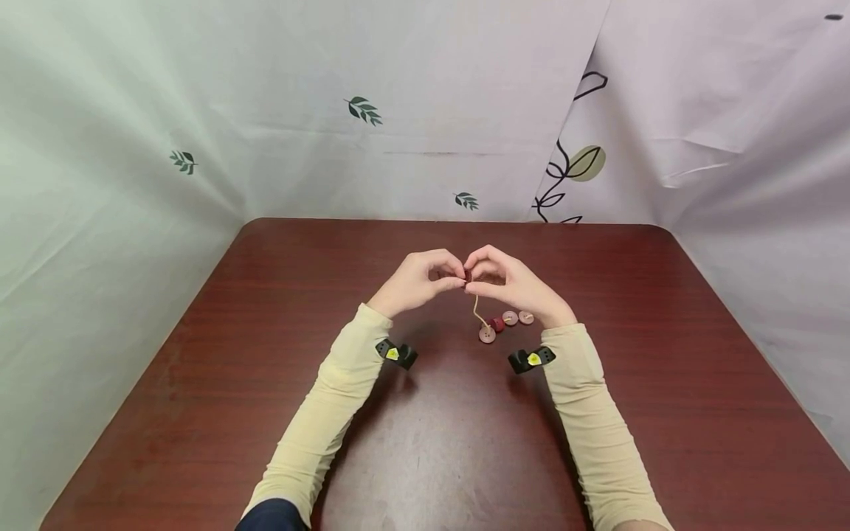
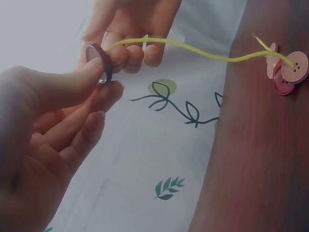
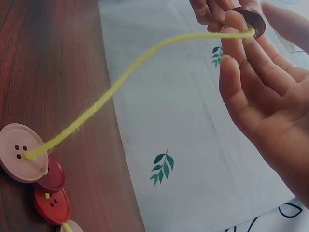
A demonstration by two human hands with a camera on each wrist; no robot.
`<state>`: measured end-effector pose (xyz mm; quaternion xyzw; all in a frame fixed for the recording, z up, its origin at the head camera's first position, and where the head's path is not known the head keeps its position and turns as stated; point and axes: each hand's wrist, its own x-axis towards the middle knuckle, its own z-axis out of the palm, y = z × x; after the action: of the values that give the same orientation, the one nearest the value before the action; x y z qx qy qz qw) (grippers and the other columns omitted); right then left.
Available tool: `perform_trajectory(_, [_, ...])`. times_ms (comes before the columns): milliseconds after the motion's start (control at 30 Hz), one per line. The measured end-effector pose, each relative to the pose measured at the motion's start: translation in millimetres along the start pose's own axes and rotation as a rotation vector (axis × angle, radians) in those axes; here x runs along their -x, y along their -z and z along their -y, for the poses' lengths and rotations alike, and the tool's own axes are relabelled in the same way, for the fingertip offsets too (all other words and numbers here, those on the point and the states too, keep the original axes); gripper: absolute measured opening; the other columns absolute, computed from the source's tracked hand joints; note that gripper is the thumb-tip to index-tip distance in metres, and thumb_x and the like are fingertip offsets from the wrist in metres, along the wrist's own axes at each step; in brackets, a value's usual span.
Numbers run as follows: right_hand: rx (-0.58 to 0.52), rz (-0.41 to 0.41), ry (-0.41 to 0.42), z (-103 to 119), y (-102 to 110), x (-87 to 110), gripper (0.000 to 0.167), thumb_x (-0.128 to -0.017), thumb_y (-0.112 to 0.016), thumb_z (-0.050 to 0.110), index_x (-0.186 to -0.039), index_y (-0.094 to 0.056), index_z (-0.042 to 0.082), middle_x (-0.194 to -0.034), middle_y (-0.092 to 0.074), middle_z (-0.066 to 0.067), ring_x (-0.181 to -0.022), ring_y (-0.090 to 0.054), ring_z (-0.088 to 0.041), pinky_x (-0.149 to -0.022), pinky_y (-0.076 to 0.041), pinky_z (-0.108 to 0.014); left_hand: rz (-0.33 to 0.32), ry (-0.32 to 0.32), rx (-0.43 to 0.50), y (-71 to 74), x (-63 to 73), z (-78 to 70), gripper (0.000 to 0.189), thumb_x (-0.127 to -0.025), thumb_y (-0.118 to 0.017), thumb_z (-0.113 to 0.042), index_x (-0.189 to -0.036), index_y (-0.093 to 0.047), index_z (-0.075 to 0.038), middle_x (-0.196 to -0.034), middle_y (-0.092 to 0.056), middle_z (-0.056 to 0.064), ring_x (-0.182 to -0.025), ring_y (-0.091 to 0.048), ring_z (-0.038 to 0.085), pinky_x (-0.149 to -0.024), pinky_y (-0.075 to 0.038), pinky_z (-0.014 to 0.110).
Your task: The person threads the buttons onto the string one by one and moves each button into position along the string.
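Observation:
My left hand (image 1: pixel 417 282) pinches a dark red round button (image 2: pixel 107 63) between thumb and forefinger, its face turned edge-on in the left wrist view. From the other side my right hand (image 1: pixel 521 289) meets it, fingertips and thumb at the button's rim, the other fingers curved. A yellow yarn (image 3: pixel 112 92) comes out of a hole in that button and droops to the table. Its lower part runs through several strung buttons: a pale pink button (image 3: pixel 18 147), a red button (image 3: pixel 54 205) and others. Fingers partly hide the held button and the yarn's other end.
The strung buttons lie on a dark reddish-brown table (image 1: pixel 239 369), just in front of the right wrist. A white cloth with leaf prints (image 1: pixel 299 88) hangs behind the table and along both sides. Each wrist wears a black strap mount (image 1: pixel 397 355).

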<state>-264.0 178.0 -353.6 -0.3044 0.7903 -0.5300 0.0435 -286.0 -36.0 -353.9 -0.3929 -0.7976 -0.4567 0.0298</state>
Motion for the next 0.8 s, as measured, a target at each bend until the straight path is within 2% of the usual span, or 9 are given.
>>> perform_trajectory(100, [0.021, -0.008, 0.001, 0.3, -0.8, -0.1, 0.035, -0.086, -0.070, 0.003, -0.115, -0.051, 0.003, -0.092, -0.068, -0.012, -0.086, -0.063, -0.011, -0.083, -0.050, -0.022, -0.016, -0.008, -0.009, -1.2, -0.4, 1.5, 0.007, -0.086, -0.072, -0.008, -0.091, -0.068, -0.006, -0.090, -0.069, 0.006, -0.082, -0.065, 0.013, -0.073, -0.051, 0.023])
perform_trajectory(300, [0.039, -0.028, -0.017, 0.6, -1.2, -0.5, 0.034, -0.086, -0.071, 0.004, -0.115, -0.054, 0.004, -0.094, -0.068, -0.012, -0.085, -0.063, -0.010, -0.082, -0.051, -0.024, -0.035, -0.006, -0.017, -2.3, -0.6, 2.7, 0.006, -0.087, -0.071, -0.008, -0.091, -0.068, -0.006, -0.087, -0.069, 0.006, -0.079, -0.064, 0.013, -0.072, -0.051, 0.029])
perform_trajectory(633, [0.129, -0.059, -0.026, -0.4, -1.2, -0.9, 0.033, -0.084, -0.074, 0.009, -0.112, -0.057, 0.006, -0.097, -0.069, -0.013, -0.085, -0.064, -0.010, -0.077, -0.052, -0.023, -0.042, 0.003, -0.053, -3.9, -0.6, 0.6, 0.006, -0.087, -0.070, -0.009, -0.091, -0.068, -0.005, -0.087, -0.068, 0.007, -0.077, -0.062, 0.013, -0.070, -0.049, 0.025])
perform_trajectory(800, [0.195, -0.079, -0.046, -1.4, -0.9, -1.0, 0.031, -0.084, -0.075, 0.012, -0.113, -0.062, 0.009, -0.098, -0.069, -0.010, -0.088, -0.065, -0.015, -0.080, -0.054, -0.029, -0.043, 0.032, -0.050, -3.0, -0.2, 1.1, 0.005, -0.089, -0.068, -0.009, -0.093, -0.066, -0.007, -0.087, -0.070, 0.006, -0.078, -0.063, 0.014, -0.071, -0.050, 0.028])
